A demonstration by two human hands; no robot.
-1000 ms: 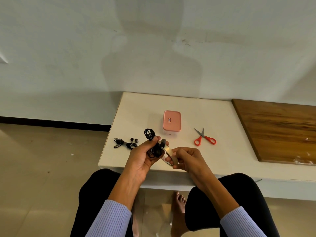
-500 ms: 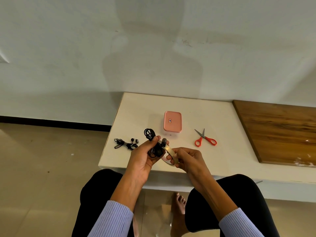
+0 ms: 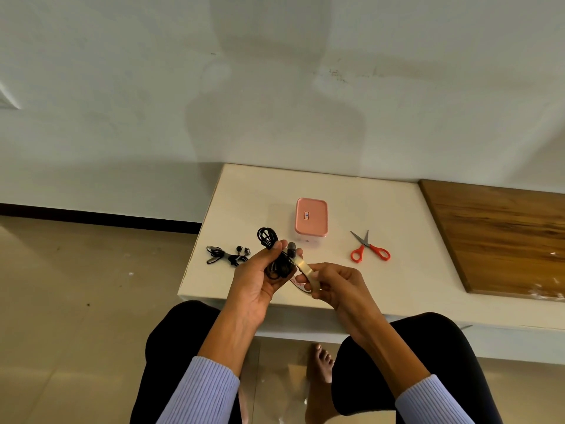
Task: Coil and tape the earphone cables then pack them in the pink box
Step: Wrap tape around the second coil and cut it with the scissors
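Head view — left hand (image 3: 260, 281) grips earphone coil (image 3: 279, 264).

White bench top (image 3: 382, 289) along the wall carries: pink box (image 3: 311, 221), lid on; red-handled scissors (image 3: 369, 248) to its right; loose black earphones (image 3: 227, 254) near the left edge. Wooden board (image 3: 504, 240) lies on the right end.

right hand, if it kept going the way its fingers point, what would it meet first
Probably the coiled earphone cable gripped in the left hand: the right hand, pinching the tape roll, points left at it. Depth is unclear.
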